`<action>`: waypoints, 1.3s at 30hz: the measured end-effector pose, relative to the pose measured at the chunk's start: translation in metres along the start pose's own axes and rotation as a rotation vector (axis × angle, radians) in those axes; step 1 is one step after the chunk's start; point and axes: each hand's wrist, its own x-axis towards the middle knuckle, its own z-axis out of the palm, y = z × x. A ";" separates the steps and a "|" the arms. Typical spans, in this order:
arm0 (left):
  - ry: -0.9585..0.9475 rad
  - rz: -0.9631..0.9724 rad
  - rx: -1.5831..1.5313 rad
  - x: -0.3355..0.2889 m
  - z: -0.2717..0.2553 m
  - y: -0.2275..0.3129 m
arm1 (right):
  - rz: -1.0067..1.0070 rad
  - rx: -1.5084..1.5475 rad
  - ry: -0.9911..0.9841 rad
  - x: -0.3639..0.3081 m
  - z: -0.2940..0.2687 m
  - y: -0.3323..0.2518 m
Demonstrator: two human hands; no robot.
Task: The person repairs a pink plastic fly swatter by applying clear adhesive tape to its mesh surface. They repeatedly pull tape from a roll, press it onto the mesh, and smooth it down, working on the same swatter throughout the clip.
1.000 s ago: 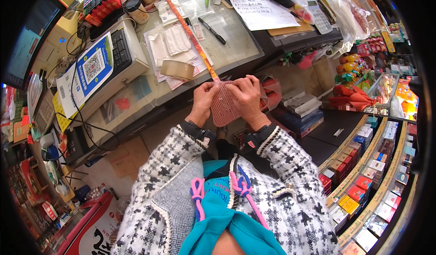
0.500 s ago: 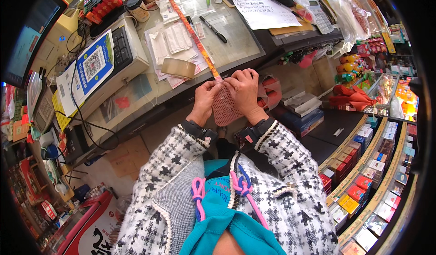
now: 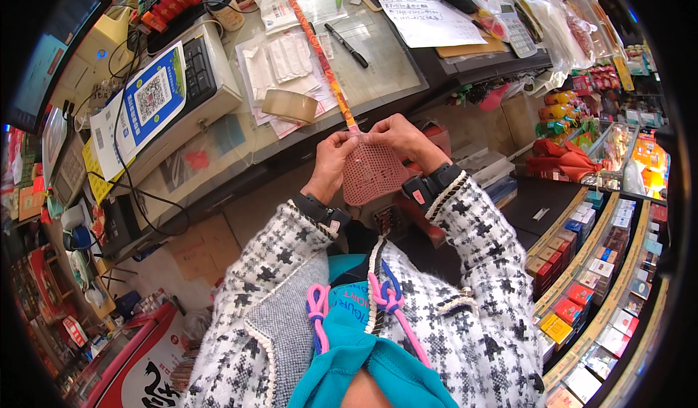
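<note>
A fly swatter with a pink perforated head [image 3: 372, 177] and a long orange patterned handle [image 3: 318, 52] is between my hands. Its head hangs toward my body, while the handle reaches away over the glass-topped desk. Near the neck, where handle and head meet, my left hand [image 3: 331, 162] pinches it between thumb and fingers. My right hand [image 3: 407, 143] grips the upper right part of the mesh beside the neck, its fingertips close to the left thumb. The fingers partly hide the neck.
On the desk lie a roll of tape [image 3: 289, 106], a black pen [image 3: 346, 46], paper packets [image 3: 291, 59] and a written sheet [image 3: 429, 19]. A keyboard [image 3: 198, 73] and a code card [image 3: 149, 106] stand left. Shelves of small boxes [image 3: 556, 328] curve along the right.
My right hand has shifted to the right and its forearm has swung outward. More of the swatter's mesh head now shows, spread wider between my hands.
</note>
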 end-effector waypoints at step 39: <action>0.136 0.185 0.330 -0.006 -0.004 0.007 | -0.268 -0.150 0.352 0.010 0.027 0.018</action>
